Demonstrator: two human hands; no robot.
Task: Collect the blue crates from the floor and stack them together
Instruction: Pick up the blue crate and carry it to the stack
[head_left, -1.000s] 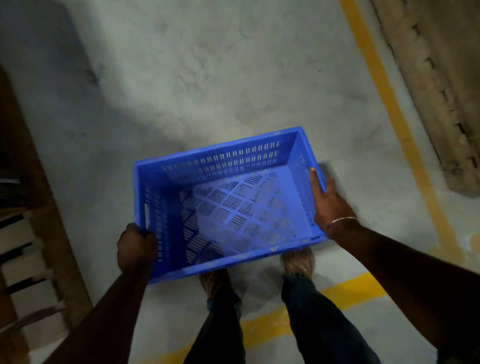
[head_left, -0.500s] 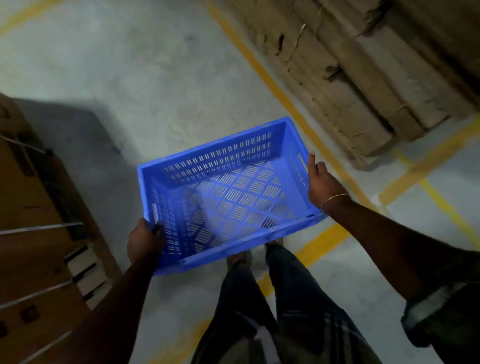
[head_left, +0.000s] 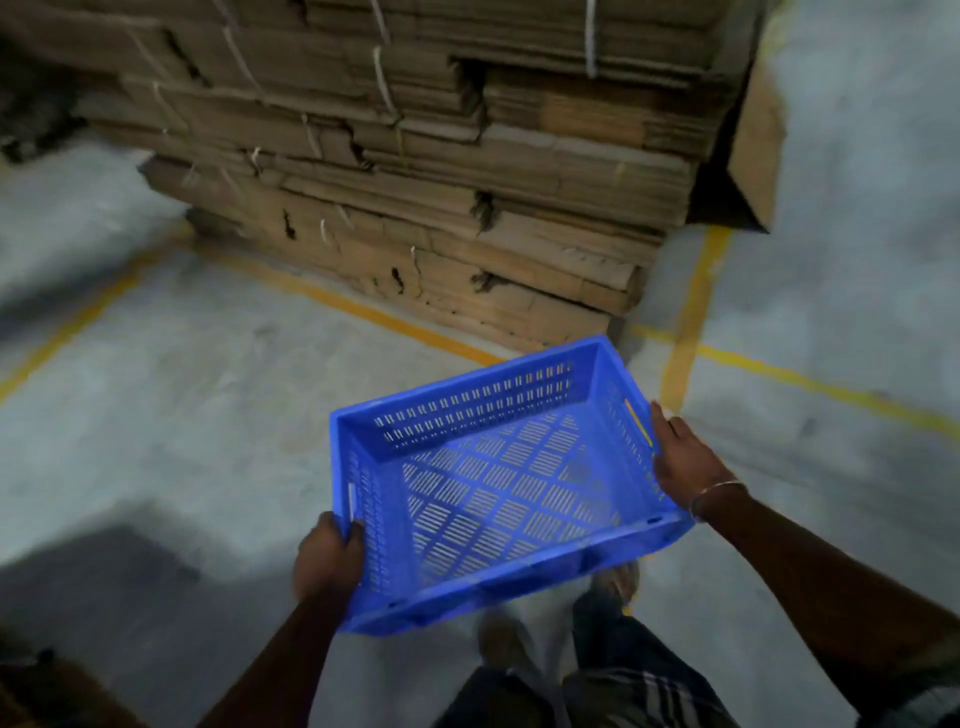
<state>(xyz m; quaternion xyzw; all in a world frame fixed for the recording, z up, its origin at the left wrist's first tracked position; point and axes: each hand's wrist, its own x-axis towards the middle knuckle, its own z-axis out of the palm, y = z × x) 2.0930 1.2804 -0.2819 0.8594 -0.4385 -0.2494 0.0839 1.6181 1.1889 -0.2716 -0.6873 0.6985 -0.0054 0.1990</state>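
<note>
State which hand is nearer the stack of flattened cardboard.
Right. The right hand holds the crate's side facing the cardboard stack; the left hand grips the opposite side, farther back.

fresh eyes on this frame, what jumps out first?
The bright blue crate, empty and carried low in the centre, with the left hand gripping its near left corner and the right hand on its right wall. Behind it, filling the top of the view, stands a tall stack of flattened cardboard tied with string. Yellow floor lines cross the grey concrete around the stack.
</note>
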